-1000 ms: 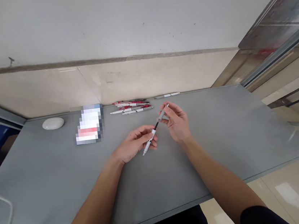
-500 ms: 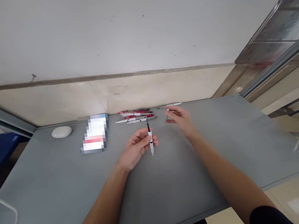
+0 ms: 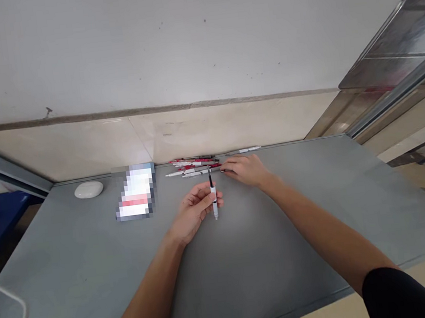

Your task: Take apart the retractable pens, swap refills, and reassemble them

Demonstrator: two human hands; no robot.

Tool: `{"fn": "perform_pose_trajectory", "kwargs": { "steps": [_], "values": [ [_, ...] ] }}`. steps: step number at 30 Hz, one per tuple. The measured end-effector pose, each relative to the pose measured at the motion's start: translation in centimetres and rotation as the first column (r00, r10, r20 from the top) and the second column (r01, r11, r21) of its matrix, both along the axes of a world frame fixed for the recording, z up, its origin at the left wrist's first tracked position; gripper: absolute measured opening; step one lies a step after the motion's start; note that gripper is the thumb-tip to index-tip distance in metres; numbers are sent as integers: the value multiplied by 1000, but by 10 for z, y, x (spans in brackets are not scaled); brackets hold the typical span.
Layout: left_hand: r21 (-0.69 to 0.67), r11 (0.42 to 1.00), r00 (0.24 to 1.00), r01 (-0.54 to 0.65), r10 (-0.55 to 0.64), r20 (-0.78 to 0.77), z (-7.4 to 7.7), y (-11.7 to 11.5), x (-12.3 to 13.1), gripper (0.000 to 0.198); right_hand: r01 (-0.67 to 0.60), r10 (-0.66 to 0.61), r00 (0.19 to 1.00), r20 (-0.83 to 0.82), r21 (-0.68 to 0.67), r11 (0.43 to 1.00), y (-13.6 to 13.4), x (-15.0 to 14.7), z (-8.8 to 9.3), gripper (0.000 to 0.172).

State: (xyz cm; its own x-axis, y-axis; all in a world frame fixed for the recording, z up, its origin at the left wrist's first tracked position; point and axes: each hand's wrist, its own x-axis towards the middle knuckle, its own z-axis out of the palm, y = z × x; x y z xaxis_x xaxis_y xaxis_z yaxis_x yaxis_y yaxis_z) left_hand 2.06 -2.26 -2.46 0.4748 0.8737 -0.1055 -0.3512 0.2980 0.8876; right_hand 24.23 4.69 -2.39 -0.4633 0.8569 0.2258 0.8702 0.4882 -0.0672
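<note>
My left hand [image 3: 197, 207] is closed around the white lower body of a pen [image 3: 215, 207], held upright between thumb and fingers. A thin dark refill [image 3: 210, 180] stands out of its top. My right hand [image 3: 245, 169] is palm down, low over the table at the right end of a pile of pens [image 3: 193, 165]. Its fingers are bent together, and a small dark tip shows at them; what they hold is mostly hidden. The pile mixes red, white and dark pens lying sideways.
Behind the right hand, a white pen [image 3: 249, 149] lies along the wall. Left of the pile are a phone [image 3: 135, 191] with a blurred screen and a white oval case [image 3: 88, 189]. A white cable [image 3: 19, 306] curves over the grey table [image 3: 74, 263] at lower left.
My right hand has moved left and turned palm down, reaching the right end of the pen pile. My left hand keeps the pen in nearly the same place.
</note>
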Motion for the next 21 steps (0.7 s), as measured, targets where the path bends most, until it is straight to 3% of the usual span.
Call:
{"fn": "perform_pose_trajectory", "kwargs": {
  "steps": [10,21],
  "values": [
    [4,1000,1000,-3,3,-7,-1,1,1,25,4,-5,996,92,18,1000,0,16,2,31],
    [8,1000,1000,-12,12,-27,-1,1,1,25,-5,2,997,80,31,999,-1,16,7,31]
  ]
}}
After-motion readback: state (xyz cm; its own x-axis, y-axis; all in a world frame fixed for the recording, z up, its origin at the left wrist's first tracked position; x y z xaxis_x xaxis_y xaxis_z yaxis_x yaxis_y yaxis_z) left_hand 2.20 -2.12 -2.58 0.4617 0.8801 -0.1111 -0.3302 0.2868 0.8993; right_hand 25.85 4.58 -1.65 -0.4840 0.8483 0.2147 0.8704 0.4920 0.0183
